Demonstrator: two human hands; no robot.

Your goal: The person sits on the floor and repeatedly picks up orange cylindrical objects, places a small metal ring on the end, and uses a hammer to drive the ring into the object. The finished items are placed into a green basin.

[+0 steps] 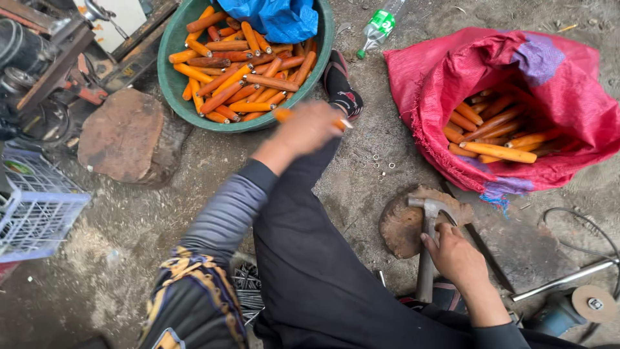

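Note:
My left hand (309,128) is stretched forward over my leg, closed on one orange wooden handle (281,114), just below the rim of a green basin (169,81) filled with several similar orange handles (242,64). My right hand (455,255) grips the metal shaft of a claw hammer (427,240), whose head rests on a round rusty iron block (403,226) on the ground. My leg in dark trousers runs between the two hands, with a black sock at the basin's edge.
A red woven sack (445,84) at right holds more orange handles (494,132). Blue plastic (278,19) lies in the basin. A flat stone (123,136), a white crate (32,207), machinery, a plastic bottle (380,26), nails (245,284), an angle grinder (575,307).

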